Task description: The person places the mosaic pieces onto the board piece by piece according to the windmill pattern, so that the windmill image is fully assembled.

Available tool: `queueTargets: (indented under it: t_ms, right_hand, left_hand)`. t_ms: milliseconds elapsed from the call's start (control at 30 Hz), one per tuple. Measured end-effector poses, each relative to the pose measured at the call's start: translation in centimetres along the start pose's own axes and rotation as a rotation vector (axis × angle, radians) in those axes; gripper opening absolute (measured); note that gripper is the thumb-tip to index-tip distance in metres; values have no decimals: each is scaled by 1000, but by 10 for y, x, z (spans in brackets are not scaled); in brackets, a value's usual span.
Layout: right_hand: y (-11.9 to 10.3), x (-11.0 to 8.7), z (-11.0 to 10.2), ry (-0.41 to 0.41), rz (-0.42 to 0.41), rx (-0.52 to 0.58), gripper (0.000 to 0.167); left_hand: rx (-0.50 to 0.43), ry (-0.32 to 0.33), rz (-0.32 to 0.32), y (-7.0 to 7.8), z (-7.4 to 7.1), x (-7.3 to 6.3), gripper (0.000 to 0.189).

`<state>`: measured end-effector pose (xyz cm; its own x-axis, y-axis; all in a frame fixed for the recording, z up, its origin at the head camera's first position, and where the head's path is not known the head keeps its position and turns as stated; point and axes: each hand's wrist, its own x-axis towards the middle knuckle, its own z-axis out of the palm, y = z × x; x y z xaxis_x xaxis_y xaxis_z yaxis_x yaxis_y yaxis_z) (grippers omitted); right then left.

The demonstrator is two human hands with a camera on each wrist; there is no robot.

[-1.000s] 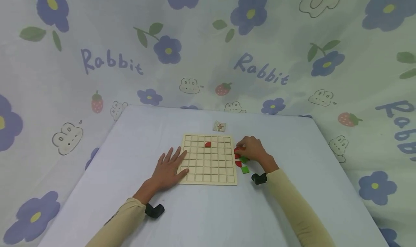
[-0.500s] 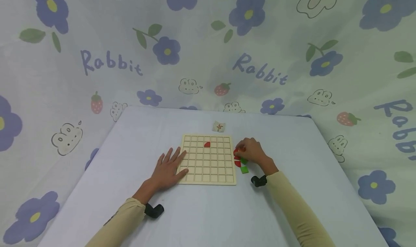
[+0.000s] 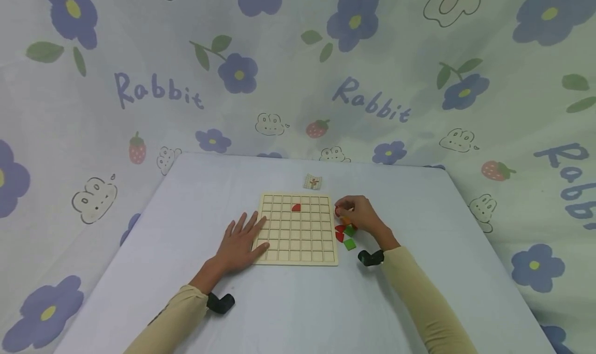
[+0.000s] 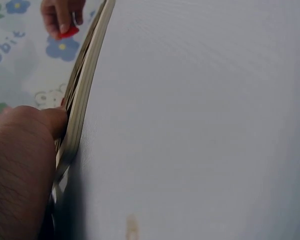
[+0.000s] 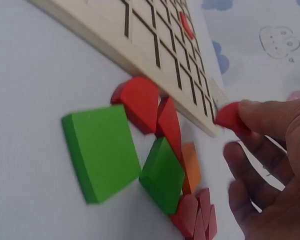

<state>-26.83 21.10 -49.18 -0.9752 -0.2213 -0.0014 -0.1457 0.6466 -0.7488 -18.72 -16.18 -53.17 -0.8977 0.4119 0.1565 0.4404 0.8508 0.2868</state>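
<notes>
"What's biggest there?"

"A cloth backdrop (image 3: 279, 38), softly creased, printed with purple flowers, rabbits and strawberries. It hangs behind the far edge of the desk (image 3: 288, 312), whose white surface has a fine woven look."

"And on the desk?"

"A square board (image 3: 295, 245) of pale wood, between the desk's left and right edges. Dark grooves cut it into a grid, with a plain rim around."

"The hands?"

"The left hand (image 3: 239, 244) rests on the board's left edge, fingers straight and spread, so that grip is wide. The right hand (image 3: 363, 214) is just off the board's right edge, towards its far right corner. Its grip is narrow: thumb and finger pinch a red block (image 5: 231, 117), smooth, with a curved side."

"Anything smaller?"

"A thin card (image 3: 313, 181) with a pinwheel print, between the board and the desk's far edge. Then thick, flat green blocks (image 5: 107, 150), four-sided and sharp-cornered, near the board's right edge. An orange block (image 5: 191, 167) is beside them, partly hidden. Round-sided red blocks (image 5: 140, 102) cluster there too, and a red quarter circle (image 3: 296, 207) sits in the grid near the board's far edge."
</notes>
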Motion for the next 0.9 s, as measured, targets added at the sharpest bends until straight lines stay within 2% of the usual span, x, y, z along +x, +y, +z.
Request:
queueTargets:
  t_ms: [167, 333, 667, 900]
  right_hand:
    - [-4, 1, 7, 11, -18, 71, 19]
    - [-11, 6, 19, 25, -49, 72, 14]
    - [-36, 18, 46, -76, -139, 78, 16]
    - [-53, 31, 72, -61, -198, 52, 9]
  left_hand:
    - [6, 5, 4, 0, 1, 1, 75]
    - [1, 5, 3, 0, 0, 0, 74]
    - [8, 10, -2, -3, 5, 1, 76]
    - [1, 6, -4, -4, 5, 0, 76]
